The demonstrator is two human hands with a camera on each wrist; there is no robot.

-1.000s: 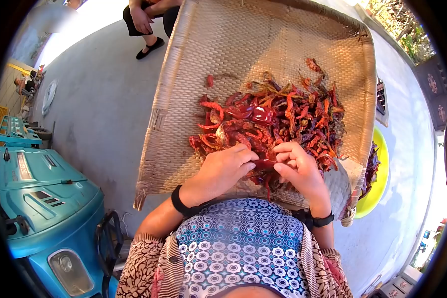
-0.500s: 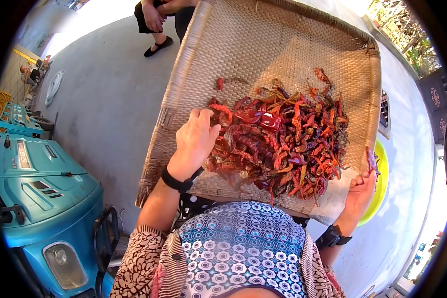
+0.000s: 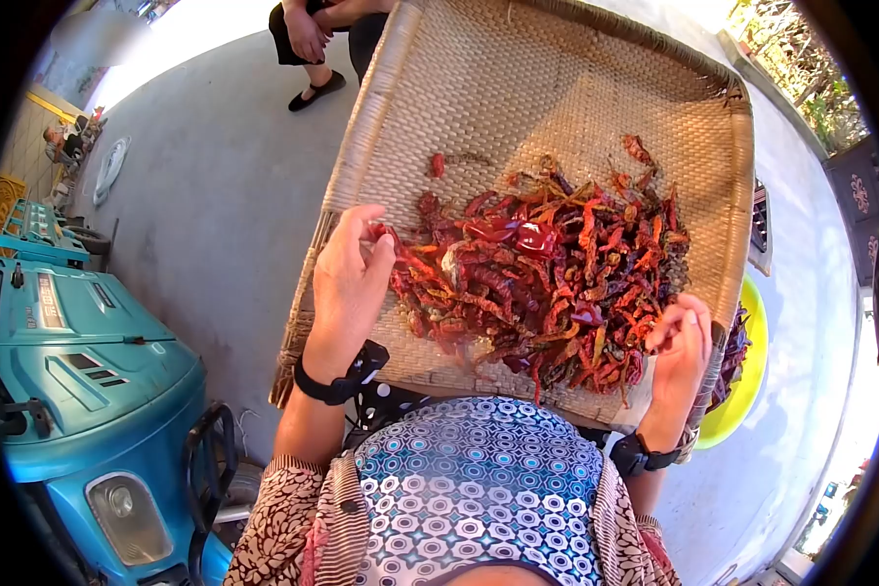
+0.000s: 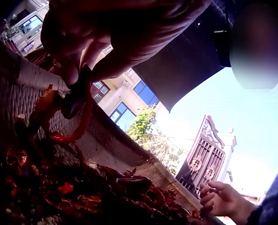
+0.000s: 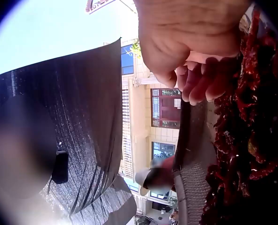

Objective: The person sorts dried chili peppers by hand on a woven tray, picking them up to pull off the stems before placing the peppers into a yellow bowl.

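A heap of dried red chili peppers point(image 3: 566, 293) lies on a large woven tray point(image 3: 449, 107) in front of me. My left hand point(image 3: 342, 283) is at the heap's left side and pinches a red chili pepper point(image 3: 389, 232) between thumb and fingers. In the left wrist view a curved, wrinkled chili point(image 4: 80, 126) hangs below those fingertips. My right hand point(image 3: 682, 352) hovers by the heap's right edge, near the tray's right rim. Its fingers point(image 5: 200, 86) are loosely bent, and nothing shows between them in the right wrist view.
A yellow basin point(image 3: 742, 410) with dark dried chilies point(image 3: 735, 356) stands on the floor right of the tray. At the left is a blue-green vehicle point(image 3: 98, 381). Another person point(image 3: 308, 39) sits beyond the tray's far left corner.
My right hand carried a chili over the basin's side, then came back to the heap without it. The left hand moved from the front middle to the left side and took a chili.
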